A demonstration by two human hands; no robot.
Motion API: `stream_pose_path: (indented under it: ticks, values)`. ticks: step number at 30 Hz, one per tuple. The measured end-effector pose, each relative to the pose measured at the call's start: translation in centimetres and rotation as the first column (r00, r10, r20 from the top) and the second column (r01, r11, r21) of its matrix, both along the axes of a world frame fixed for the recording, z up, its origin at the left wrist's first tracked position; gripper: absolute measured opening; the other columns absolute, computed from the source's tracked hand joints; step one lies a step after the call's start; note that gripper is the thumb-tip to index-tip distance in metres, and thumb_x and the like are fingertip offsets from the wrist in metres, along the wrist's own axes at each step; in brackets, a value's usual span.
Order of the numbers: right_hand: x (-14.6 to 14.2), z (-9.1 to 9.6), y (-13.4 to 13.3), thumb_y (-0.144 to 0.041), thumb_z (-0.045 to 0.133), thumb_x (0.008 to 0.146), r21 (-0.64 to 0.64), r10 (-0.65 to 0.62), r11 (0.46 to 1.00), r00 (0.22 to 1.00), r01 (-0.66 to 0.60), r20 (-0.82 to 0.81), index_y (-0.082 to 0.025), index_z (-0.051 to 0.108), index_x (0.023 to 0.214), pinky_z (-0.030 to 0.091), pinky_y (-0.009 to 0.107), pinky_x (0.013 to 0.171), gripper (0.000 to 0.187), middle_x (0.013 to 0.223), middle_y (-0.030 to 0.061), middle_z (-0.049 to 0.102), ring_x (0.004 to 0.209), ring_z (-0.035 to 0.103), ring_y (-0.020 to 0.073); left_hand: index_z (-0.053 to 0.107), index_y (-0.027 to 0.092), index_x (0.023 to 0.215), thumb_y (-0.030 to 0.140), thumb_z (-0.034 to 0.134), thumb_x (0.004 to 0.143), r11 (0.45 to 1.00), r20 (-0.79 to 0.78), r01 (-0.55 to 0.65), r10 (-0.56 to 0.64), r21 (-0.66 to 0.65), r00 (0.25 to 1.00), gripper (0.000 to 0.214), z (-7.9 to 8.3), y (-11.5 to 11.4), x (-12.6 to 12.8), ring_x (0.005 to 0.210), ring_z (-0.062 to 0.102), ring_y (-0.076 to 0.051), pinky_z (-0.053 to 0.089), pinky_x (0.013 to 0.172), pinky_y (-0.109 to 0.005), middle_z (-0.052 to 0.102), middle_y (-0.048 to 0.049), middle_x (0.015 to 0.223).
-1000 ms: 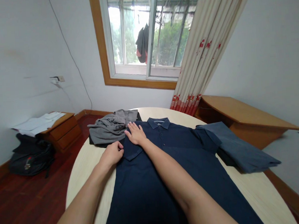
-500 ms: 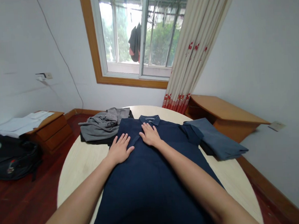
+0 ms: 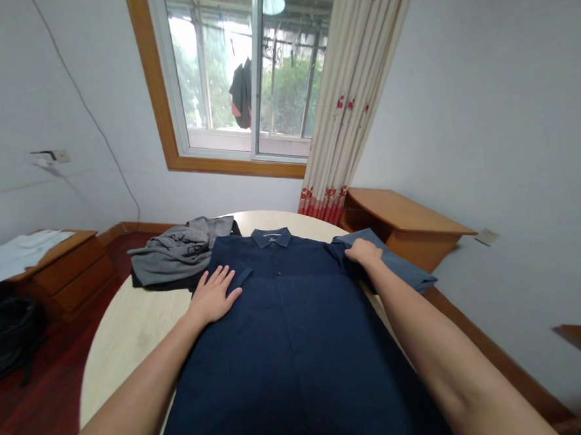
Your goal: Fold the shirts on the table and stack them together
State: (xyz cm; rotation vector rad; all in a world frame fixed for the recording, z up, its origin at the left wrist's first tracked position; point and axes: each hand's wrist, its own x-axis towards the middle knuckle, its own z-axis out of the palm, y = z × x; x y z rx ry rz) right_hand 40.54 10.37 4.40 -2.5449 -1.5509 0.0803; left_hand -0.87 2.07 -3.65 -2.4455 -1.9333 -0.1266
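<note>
- Navy shirt (image 3: 278, 336), one, collared, short-sleeved, spread front-up on one pale surface (image 3: 124, 326), under two hands.
- Left hand (image 3: 214, 297): flat, fingers spread, at the shirt's left edge.
- Right hand (image 3: 365, 251): curled at its right sleeve; grip unclear.
- One crumpled grey garment (image 3: 174, 251) left of it; one blue-grey garment (image 3: 408, 267) right.

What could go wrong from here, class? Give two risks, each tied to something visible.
The right hand is at a sleeve close by the folded blue-grey garment, so it might drag that garment too. The left hand lies flat on the navy shirt and could wrinkle it by sliding.
</note>
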Motion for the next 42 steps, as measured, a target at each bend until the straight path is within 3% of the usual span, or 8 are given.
stream_pose_path:
  ticks: [4, 8, 11, 15, 23, 28, 35, 42]
  values:
    - [0.3, 0.2, 0.2, -0.024, 0.06, 0.08, 0.02, 0.024, 1.0, 0.996, -0.022, -0.091, -0.006, 0.07, 0.111, 0.046, 0.036, 0.075, 0.037, 0.113, 0.0259, 0.069, 0.103, 0.067, 0.0305, 0.039, 0.018, 0.152, 0.054, 0.031, 0.099, 1.0, 0.026, 0.005, -0.005, 0.021, 1.0, 0.065, 0.0, 0.0, 0.0, 0.151, 0.022, -0.024, 0.017, 0.122, -0.049, 0.029, -0.006, 0.16]
    - [-0.9, 0.5, -0.4, -0.03, 0.055, 0.087, 0.133, 0.151, 0.982, 0.983, -0.137, -0.107, -0.017, 0.071, 0.102, 0.044, 0.028, 0.07, 0.025, 0.104, 0.0134, 0.073, 0.093, 0.067, 0.0224, 0.038, 0.018, 0.152, 0.055, 0.03, 0.099, 1.0, 0.019, 0.003, -0.004, 0.004, 1.0, 0.065, 0.0, 0.0, 0.0, 0.151, 0.021, -0.024, 0.016, 0.122, -0.049, 0.028, -0.0056, 0.161]
    - [-3.1, -0.5, -2.2, -0.032, 0.054, 0.09, 0.249, 0.378, 0.896, 0.926, -0.368, 0.01, -0.019, 0.066, 0.106, 0.043, 0.027, 0.073, 0.024, 0.099, 0.0089, 0.072, 0.088, 0.064, 0.0205, 0.038, 0.018, 0.152, 0.054, 0.03, 0.099, 1.0, 0.025, 0.002, -0.002, 0.0, 1.0, 0.065, 0.1, 0.0, 0.0, 0.151, 0.021, -0.024, 0.016, 0.122, -0.049, 0.028, -0.0056, 0.161]
    - [-5.8, -2.8, -4.8, -0.05, 0.06, 0.088, 0.118, 0.646, 0.75, 0.759, -0.651, 0.084, -0.02, 0.067, 0.106, 0.044, 0.027, 0.077, 0.036, 0.102, 0.0088, 0.071, 0.089, 0.064, 0.0202, 0.039, 0.018, 0.152, 0.054, 0.031, 0.099, 1.0, 0.027, 0.005, -0.005, 0.014, 1.0, 0.065, 0.0, 0.0, 0.0, 0.151, 0.022, -0.024, 0.016, 0.122, -0.049, 0.029, -0.0062, 0.16]
    - [-6.7, -3.8, -3.9, -0.055, 0.044, 0.097, 0.039, 0.516, 0.853, 0.851, -0.521, 0.097, -0.017, 0.07, 0.105, 0.043, 0.03, 0.088, 0.047, 0.112, 0.0139, 0.069, 0.105, 0.063, 0.0235, 0.039, 0.018, 0.152, 0.055, 0.031, 0.099, 1.0, 0.032, 0.007, -0.007, 0.012, 0.999, 0.065, 0.0, 0.0, -0.1, 0.151, 0.022, -0.024, 0.016, 0.122, -0.049, 0.029, -0.006, 0.16]
    - [-8.6, -4.5, -3.6, -0.062, 0.052, 0.091, 0.022, 0.564, 0.819, 0.811, -0.574, 0.155, -0.018, 0.067, 0.115, 0.045, 0.033, 0.089, 0.052, 0.118, 0.0143, 0.064, 0.109, 0.059, 0.027, 0.041, 0.019, 0.151, 0.055, 0.032, 0.098, 1.0, 0.05, 0.009, -0.01, 0.018, 0.999, 0.064, -0.1, 0.1, -0.1, 0.15, 0.023, -0.024, 0.017, 0.122, -0.049, 0.03, -0.0061, 0.16]
    - [-10.5, -4.3, -4.0, -0.031, 0.04, 0.099, -0.012, 0.539, 0.83, 0.797, -0.557, 0.273, -0.015, 0.065, 0.109, 0.046, 0.033, 0.086, 0.031, 0.115, 0.0158, 0.064, 0.107, 0.06, 0.0271, 0.04, 0.018, 0.151, 0.055, 0.031, 0.098, 1.0, 0.051, 0.011, -0.012, 0.015, 0.999, 0.065, -0.1, 0.1, -0.1, 0.15, 0.023, -0.025, 0.016, 0.122, -0.049, 0.03, -0.0066, 0.16]
    - [-10.1, -3.1, -5.9, -0.039, 0.034, 0.102, 0.092, 0.539, 0.819, 0.814, -0.567, 0.216, -0.018, 0.064, 0.114, 0.043, 0.032, 0.091, 0.039, 0.115, 0.0127, 0.067, 0.107, 0.06, 0.0244, 0.04, 0.018, 0.151, 0.055, 0.032, 0.098, 1.0, 0.053, 0.014, -0.014, 0.016, 0.998, 0.065, -0.1, 0.1, -0.1, 0.15, 0.023, -0.025, 0.016, 0.122, -0.05, 0.03, -0.0069, 0.16]
